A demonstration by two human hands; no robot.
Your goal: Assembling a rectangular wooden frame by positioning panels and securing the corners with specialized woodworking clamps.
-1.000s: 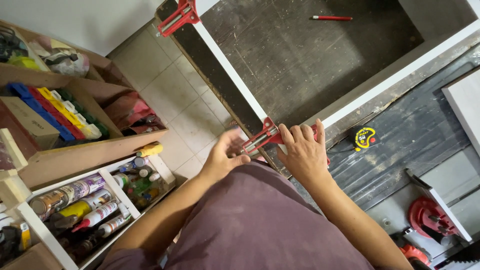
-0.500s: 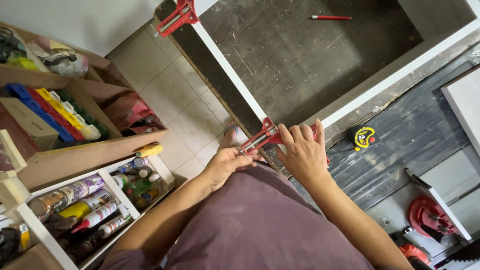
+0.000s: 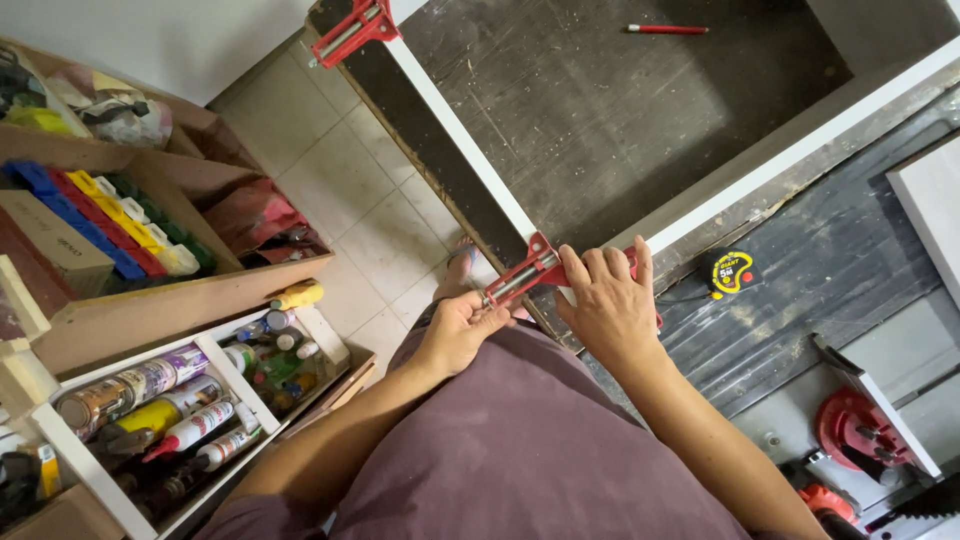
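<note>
Gripping clamp [image 3: 528, 272] at the frame [image 3: 455, 130] corner – left hand [image 3: 458, 330] curled round its screw handle | right hand [image 3: 610, 305] spread flat, pressing clamp and corner down | tape measure [image 3: 728, 272] just beside – on the bench [image 3: 820, 270].

Both hands [image 3: 540, 320] on red corner clamp [image 3: 530, 272]

A workshop: scarred workbench [image 3: 640, 120], red corner clamps [image 3: 352, 30], tape measure [image 3: 727, 273].

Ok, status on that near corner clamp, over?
Left hand grips the handle end of the red corner clamp. Right hand pressed over the white frame corner. Tape measure sits beside, clear.
</note>
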